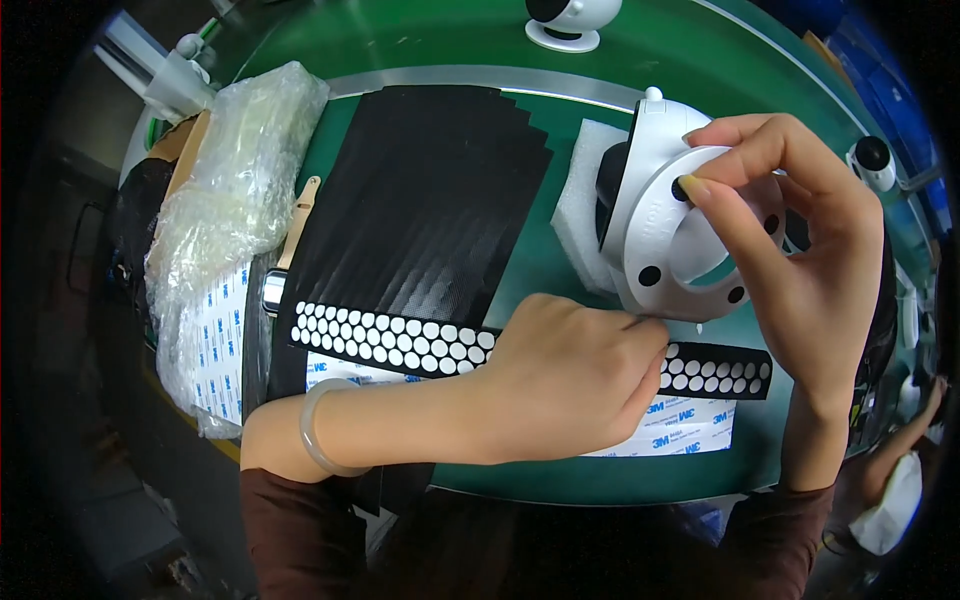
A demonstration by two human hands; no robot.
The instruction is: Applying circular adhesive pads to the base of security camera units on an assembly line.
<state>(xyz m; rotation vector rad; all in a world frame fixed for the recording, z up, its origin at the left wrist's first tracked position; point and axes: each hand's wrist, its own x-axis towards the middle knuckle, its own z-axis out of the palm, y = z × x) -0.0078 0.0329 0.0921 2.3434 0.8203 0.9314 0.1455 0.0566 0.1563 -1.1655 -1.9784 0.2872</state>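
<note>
My right hand (805, 230) grips the upper rim of a white ring-shaped base (640, 235) between thumb and fingers. The thumb tip presses at a round black pad (680, 188) on the ring; more such pads sit around it. That ring belongs to, or lies against, a white rounded camera (660, 120) tilted on a white foam block (578, 220). Curled with its knuckles up, my left hand (570, 375) rests over a black strip of round white-faced stickers (390, 338). Its fingertips are near the strip's right part, and what they pinch, if anything, is hidden.
Black textured sheets (420, 190) lie left of the foam, over white printed backing paper (690, 425). A bubble-wrapped bundle (230, 170) and a wristwatch (275, 285) are at the left. Other white cameras (575, 15) stand beyond the table's far edge. Another person's arm (900, 440) shows far right.
</note>
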